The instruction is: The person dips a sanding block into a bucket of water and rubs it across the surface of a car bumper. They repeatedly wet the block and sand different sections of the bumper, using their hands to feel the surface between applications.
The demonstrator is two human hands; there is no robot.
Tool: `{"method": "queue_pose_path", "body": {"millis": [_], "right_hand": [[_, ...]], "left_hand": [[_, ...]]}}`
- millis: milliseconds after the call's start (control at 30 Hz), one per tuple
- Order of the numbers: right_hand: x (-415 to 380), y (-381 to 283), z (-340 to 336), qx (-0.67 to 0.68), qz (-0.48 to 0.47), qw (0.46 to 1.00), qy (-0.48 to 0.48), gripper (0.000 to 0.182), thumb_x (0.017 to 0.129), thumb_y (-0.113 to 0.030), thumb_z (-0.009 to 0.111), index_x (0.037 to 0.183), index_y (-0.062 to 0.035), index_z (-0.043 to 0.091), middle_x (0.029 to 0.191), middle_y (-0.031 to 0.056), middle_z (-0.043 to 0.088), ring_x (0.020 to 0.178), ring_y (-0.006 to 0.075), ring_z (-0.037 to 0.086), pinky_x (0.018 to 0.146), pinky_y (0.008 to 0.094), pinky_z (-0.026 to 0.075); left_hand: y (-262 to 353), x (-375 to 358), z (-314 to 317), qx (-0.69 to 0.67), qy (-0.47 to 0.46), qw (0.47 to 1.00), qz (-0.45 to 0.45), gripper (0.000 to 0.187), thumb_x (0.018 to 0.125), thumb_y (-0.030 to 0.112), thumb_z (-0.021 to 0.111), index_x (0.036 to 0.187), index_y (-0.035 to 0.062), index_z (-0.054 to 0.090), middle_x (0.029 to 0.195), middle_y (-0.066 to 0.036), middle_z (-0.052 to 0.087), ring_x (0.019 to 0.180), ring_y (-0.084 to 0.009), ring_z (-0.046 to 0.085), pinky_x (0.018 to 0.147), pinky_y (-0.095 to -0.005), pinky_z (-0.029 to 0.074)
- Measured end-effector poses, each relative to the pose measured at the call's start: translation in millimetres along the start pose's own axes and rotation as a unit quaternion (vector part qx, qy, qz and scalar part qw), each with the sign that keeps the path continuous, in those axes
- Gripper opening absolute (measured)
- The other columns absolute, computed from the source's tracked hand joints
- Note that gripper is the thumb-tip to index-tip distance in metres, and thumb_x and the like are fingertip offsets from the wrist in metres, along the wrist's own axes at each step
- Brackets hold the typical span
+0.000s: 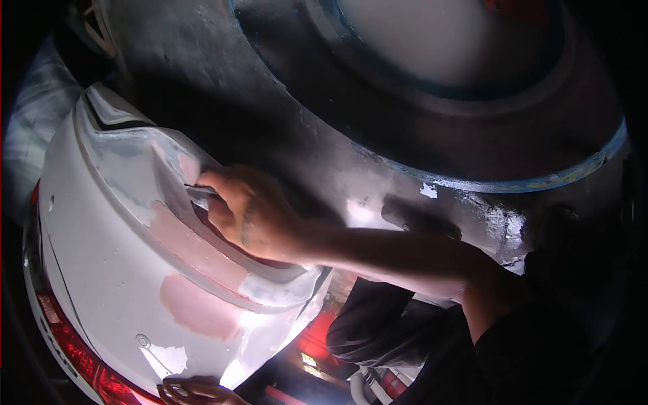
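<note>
A white car body panel with pinkish filler patches and sanded grey areas spreads across the left of the head view. My right hand reaches in from the right and rests at the panel's curved upper edge. Its fingers are closed on a small, thin grey piece, mostly hidden, which looks like folded sandpaper. At the bottom edge, my left hand lies against the lower part of the panel near a white bare-looking patch. Its fingers are stretched out, and no held object shows.
Red tail lights run along the panel's lower left side. Above is a large scuffed grey surface with a blue-edged round shape. Dark-clothed legs and red and pipe-like items sit at lower right.
</note>
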State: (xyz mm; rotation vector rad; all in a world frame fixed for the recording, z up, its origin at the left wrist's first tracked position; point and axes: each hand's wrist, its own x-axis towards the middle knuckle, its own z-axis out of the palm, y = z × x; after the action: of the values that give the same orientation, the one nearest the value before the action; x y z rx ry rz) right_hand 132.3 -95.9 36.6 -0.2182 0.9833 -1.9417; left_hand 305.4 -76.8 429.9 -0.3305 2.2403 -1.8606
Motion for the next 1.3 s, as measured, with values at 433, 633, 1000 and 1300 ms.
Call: {"method": "queue_pose_path", "body": {"millis": [433, 633, 1000, 1300], "right_hand": [[-68.0, 16.8, 51.8, 0.109, -0.061, 0.992, 0.034, 0.043, 0.096, -0.001, 0.062, 0.138, -0.0099, 0.059, 0.129, 0.0121, 0.062, 0.120, 0.0299, 0.052, 0.105, 0.0437, 0.044], [-26.0, 5.5, 57.6, 0.140, -0.011, 0.990, 0.023, 0.042, 0.100, -0.004, 0.060, 0.141, -0.0090, 0.056, 0.137, 0.0137, 0.060, 0.122, 0.0306, 0.052, 0.106, 0.0423, 0.045], [-53.9, 7.1, 69.4, 0.188, 0.036, 0.981, 0.036, 0.040, 0.100, -0.001, 0.058, 0.140, -0.0029, 0.056, 0.135, 0.0187, 0.060, 0.131, 0.0327, 0.053, 0.109, 0.0410, 0.047], [-58.3, 15.0, 63.5, 0.183, -0.025, 0.980, 0.070, 0.040, 0.099, -0.001, 0.059, 0.139, -0.0046, 0.059, 0.137, 0.0169, 0.061, 0.131, 0.0321, 0.055, 0.111, 0.0400, 0.046]], "left_hand": [[-28.2, -2.5, 0.7, 0.017, -0.043, 0.998, 0.052, 0.050, 0.111, 0.034, 0.036, 0.134, -0.0020, 0.061, 0.135, -0.021, 0.062, 0.126, -0.0397, 0.058, 0.105, -0.0557, 0.046], [48.5, 40.6, -11.4, -0.022, 0.006, 0.992, -0.126, 0.040, 0.109, 0.038, 0.043, 0.109, 0.0045, 0.066, 0.106, -0.016, 0.066, 0.096, -0.0322, 0.063, 0.093, -0.0521, 0.053], [-14.7, 10.7, -14.1, -0.058, -0.015, 0.996, -0.067, 0.047, 0.109, 0.043, 0.041, 0.114, 0.0035, 0.066, 0.122, -0.015, 0.064, 0.113, -0.0348, 0.063, 0.097, -0.0578, 0.047], [32.7, 27.3, -5.8, -0.022, 0.030, 0.999, -0.023, 0.045, 0.108, 0.040, 0.045, 0.115, 0.0017, 0.067, 0.124, -0.017, 0.064, 0.109, -0.0358, 0.064, 0.096, -0.0580, 0.050]]}}
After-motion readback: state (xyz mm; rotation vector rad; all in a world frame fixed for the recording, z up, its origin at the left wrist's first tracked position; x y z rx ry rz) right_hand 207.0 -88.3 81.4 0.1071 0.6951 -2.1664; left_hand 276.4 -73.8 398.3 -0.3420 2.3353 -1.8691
